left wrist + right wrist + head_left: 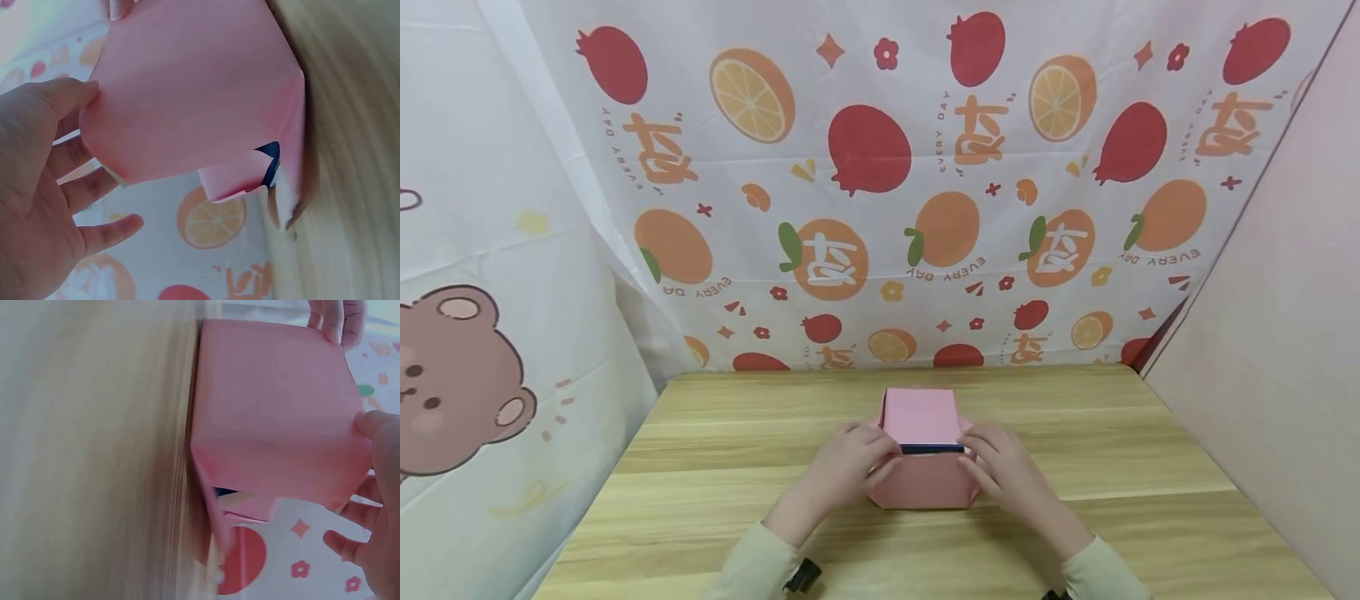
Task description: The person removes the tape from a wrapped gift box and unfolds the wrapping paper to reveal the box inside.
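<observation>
Pink paper (922, 483) is folded about a dark blue flat-edged object (931, 449) on the table; only a thin strip of the object shows. One pink flap (921, 417) lies over the top, and the front flap stands up towards the person. My left hand (853, 460) pinches the front flap's left upper corner, thumb outside and fingers behind, as the left wrist view shows. At the right upper corner my right hand (1009, 471) pinches it the same way. Side flaps (290, 156) stick out at the ends. What the blue object is stays hidden.
The wood-grain table (737, 417) reaches back to a fruit-printed cloth (865, 250). A white cloth with a bear print (460, 383) hangs at the left, and a plain pale wall (1270, 333) stands at the right.
</observation>
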Action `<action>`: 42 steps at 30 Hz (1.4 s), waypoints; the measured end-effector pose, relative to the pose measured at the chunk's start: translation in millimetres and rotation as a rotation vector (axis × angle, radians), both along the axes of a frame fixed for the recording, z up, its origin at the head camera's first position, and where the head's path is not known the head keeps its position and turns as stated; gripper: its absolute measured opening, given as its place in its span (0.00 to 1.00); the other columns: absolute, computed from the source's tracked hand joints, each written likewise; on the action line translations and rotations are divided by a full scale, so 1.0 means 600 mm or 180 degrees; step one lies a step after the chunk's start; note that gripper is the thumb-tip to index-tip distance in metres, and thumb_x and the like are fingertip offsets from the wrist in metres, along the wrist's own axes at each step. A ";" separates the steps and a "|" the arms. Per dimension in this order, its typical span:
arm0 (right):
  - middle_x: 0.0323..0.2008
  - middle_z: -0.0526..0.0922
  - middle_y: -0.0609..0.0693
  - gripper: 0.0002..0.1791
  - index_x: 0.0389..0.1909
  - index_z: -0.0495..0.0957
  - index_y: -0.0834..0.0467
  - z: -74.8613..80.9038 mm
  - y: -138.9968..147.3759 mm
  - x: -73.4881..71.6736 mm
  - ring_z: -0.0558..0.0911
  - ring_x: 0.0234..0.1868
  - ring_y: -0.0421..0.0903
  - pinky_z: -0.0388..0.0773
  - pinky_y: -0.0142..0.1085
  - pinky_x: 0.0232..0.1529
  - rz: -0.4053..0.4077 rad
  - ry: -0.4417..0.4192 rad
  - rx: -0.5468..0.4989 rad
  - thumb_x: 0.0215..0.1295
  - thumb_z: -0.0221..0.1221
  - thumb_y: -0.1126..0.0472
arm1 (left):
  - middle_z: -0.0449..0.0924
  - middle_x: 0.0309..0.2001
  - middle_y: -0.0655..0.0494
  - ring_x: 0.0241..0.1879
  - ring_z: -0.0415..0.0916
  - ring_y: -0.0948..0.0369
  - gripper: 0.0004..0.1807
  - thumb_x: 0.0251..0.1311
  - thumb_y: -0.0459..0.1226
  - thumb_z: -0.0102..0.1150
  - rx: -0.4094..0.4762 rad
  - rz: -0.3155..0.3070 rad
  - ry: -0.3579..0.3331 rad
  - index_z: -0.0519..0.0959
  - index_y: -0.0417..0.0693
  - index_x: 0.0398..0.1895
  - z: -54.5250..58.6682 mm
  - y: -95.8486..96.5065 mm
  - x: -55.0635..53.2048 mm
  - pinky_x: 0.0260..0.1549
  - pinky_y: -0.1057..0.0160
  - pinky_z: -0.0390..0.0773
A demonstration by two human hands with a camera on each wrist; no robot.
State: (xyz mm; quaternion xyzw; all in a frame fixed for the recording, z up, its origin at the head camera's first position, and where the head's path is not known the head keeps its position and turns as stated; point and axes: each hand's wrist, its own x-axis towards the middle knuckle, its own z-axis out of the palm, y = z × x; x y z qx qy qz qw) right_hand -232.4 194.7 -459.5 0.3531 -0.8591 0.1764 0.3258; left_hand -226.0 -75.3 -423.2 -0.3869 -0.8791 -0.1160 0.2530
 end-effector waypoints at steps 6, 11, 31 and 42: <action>0.42 0.79 0.46 0.13 0.40 0.79 0.52 0.007 0.020 0.049 0.76 0.48 0.47 0.67 0.44 0.50 0.0209 0.0203 0.0249 0.63 0.51 0.52 | 0.78 0.30 0.70 0.36 0.75 0.67 0.04 0.54 0.48 0.57 -0.0264 -0.0133 0.0160 0.77 0.61 0.28 0.003 -0.016 0.050 0.48 0.50 0.73; 0.40 0.80 0.41 0.10 0.39 0.79 0.49 0.013 0.032 0.093 0.76 0.45 0.42 0.65 0.42 0.50 0.0212 0.0141 0.0514 0.61 0.52 0.52 | 0.77 0.31 0.71 0.38 0.75 0.65 0.08 0.57 0.52 0.51 -0.0535 -0.0150 -0.0052 0.77 0.63 0.29 -0.003 -0.029 0.090 0.46 0.49 0.73; 0.55 0.74 0.44 0.28 0.53 0.70 0.41 -0.037 -0.012 0.134 0.74 0.55 0.48 0.73 0.48 0.50 -0.0044 -0.2292 0.1758 0.61 0.37 0.31 | 0.74 0.43 0.68 0.45 0.71 0.62 0.19 0.48 0.56 0.57 -0.1473 0.0149 -0.1640 0.74 0.68 0.44 -0.036 0.009 0.129 0.44 0.48 0.72; 0.60 0.69 0.50 0.28 0.57 0.68 0.46 -0.027 -0.059 0.123 0.69 0.60 0.52 0.71 0.50 0.51 0.0035 -0.1701 0.1752 0.59 0.48 0.39 | 0.69 0.58 0.56 0.56 0.67 0.50 0.39 0.34 0.59 0.65 -0.1512 0.0662 -0.1676 0.69 0.58 0.54 -0.054 0.045 0.097 0.49 0.38 0.66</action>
